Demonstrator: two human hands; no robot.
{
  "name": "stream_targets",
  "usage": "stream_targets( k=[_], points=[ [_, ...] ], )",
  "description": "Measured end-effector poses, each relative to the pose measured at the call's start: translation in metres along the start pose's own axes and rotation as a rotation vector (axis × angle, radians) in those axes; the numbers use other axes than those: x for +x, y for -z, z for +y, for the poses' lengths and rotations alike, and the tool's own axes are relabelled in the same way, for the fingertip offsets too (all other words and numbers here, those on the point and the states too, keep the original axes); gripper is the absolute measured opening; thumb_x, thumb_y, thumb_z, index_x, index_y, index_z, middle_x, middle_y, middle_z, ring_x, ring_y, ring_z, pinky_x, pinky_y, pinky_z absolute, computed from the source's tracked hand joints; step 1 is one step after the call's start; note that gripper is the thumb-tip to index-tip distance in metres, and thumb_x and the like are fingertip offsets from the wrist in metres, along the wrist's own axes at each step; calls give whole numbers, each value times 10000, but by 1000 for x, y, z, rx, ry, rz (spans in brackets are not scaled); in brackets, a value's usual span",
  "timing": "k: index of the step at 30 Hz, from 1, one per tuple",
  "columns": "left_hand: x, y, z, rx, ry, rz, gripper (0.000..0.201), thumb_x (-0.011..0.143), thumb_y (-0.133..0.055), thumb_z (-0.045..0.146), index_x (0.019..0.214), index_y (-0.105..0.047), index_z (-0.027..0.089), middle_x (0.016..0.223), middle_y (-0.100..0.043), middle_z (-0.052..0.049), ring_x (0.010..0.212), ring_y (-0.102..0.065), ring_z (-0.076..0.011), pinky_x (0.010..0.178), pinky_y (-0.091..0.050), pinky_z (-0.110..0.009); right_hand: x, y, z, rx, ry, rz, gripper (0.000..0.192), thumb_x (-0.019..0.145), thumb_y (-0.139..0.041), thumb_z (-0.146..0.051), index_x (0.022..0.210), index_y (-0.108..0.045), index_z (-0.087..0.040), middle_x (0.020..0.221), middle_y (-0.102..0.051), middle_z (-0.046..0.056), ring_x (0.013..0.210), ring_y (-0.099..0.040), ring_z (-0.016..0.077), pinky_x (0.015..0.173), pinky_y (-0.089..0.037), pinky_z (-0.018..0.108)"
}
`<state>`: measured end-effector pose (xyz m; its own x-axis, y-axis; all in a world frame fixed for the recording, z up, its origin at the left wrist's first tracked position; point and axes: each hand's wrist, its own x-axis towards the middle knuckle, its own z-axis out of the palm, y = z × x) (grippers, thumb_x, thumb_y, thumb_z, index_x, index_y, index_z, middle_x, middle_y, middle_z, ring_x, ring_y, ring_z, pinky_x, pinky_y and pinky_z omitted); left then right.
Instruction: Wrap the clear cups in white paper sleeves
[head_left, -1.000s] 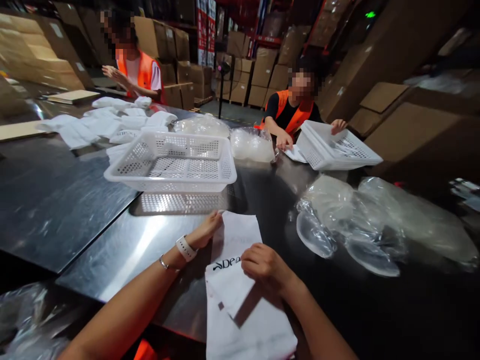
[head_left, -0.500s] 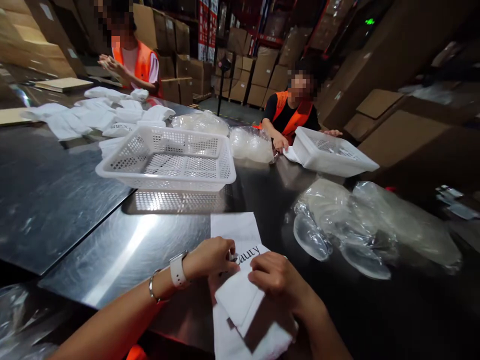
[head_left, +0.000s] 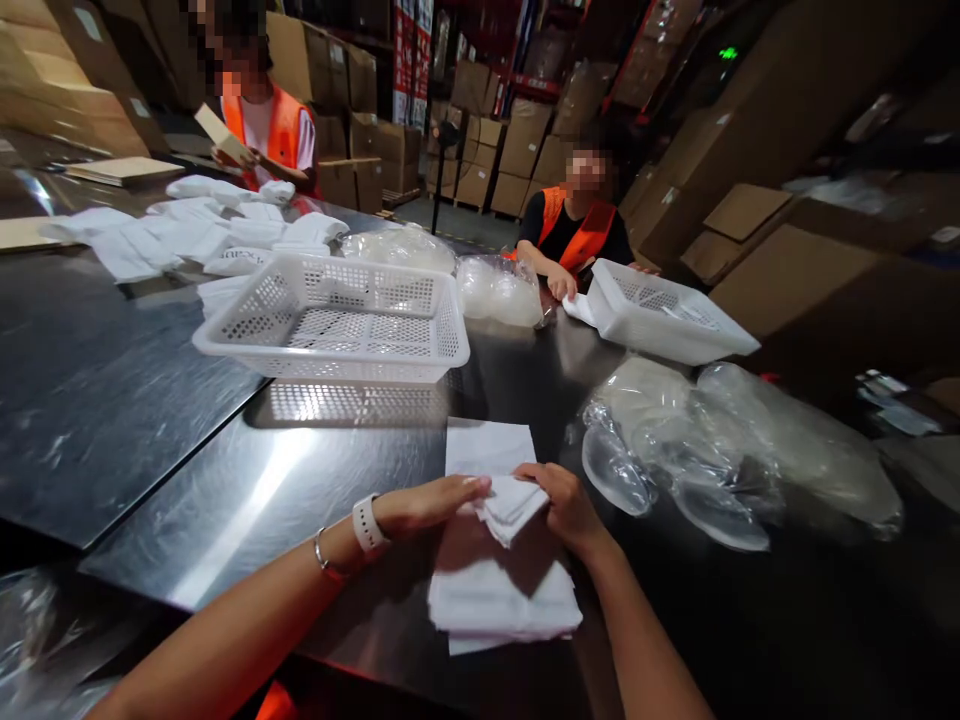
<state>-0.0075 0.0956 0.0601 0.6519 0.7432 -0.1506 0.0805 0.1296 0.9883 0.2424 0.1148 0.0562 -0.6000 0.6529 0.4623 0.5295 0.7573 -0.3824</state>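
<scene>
A folded white cloth bag is held between both hands just above a stack of white cloth bags on the steel table. My left hand, with a white watch on the wrist, grips its left side. My right hand grips its right side. One flat white bag lies just beyond the hands.
An empty white plastic basket stands beyond the hands. Clear plastic bags are heaped at the right. Two people in orange vests work across the table, one with a second basket. White cloths lie at the far left; cardboard boxes surround.
The bag lay longer with printed lettering showing; both hands have folded it into a small bundle and moved it up above the stack. The co-worker's basket has been set down flat.
</scene>
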Motion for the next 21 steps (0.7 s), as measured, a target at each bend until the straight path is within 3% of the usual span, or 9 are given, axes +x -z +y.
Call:
stream_targets(
  k=[3,6,9,13,16,19,21],
  points=[
    [2,-3,-3,34,7,-37,227,738,-694,372,866,-709,185,810,-708,-29,741,-585,-199,721,-490,-324,2,3,4,41,-72,25,363,785,-458,-46,1009,-706,-187,922,-770,98,838,-725,239,747,-566,364],
    [5,-6,-7,72,-1,-11,77,690,-630,213,747,-677,188,693,-647,9,652,-511,-160,648,-443,-293,4,9,2,100,-100,13,250,805,-532,-114,947,-723,-189,878,-759,78,795,-722,223,708,-568,328],
    [5,-5,-5,64,-7,-12,242,647,-572,137,841,-712,172,769,-684,6,711,-558,-164,679,-452,-275,4,17,2,179,-91,-18,193,835,-557,-171,884,-743,-185,828,-760,61,746,-723,202,683,-569,302],
    [3,-3,0,-73,-8,-139,409,634,-530,123,985,-737,167,930,-733,-21,884,-638,-203,783,-486,-280,0,26,6,264,-119,-35,235,876,-531,-177,876,-766,-189,862,-779,74,781,-742,198,704,-581,300],
    [6,-5,-5,-30,-53,-38,263,641,-599,134,869,-723,179,863,-717,-7,820,-606,-185,760,-469,-272,-2,27,11,281,-197,-6,224,836,-549,-187,890,-766,-185,888,-783,81,809,-744,218,734,-591,332],
    [11,-9,-15,-10,-37,83,31,703,-652,211,700,-646,181,701,-643,1,661,-531,-146,632,-427,-259,-1,23,14,217,-292,34,227,776,-583,-205,913,-762,-178,927,-780,91,853,-732,244,793,-584,380],
    [12,-11,-18,-29,-6,112,138,724,-687,280,673,-608,180,633,-592,9,576,-481,-123,560,-392,-251,0,21,15,215,-349,43,221,763,-597,-229,906,-756,-173,924,-772,90,857,-719,252,792,-570,381]
  ],
)
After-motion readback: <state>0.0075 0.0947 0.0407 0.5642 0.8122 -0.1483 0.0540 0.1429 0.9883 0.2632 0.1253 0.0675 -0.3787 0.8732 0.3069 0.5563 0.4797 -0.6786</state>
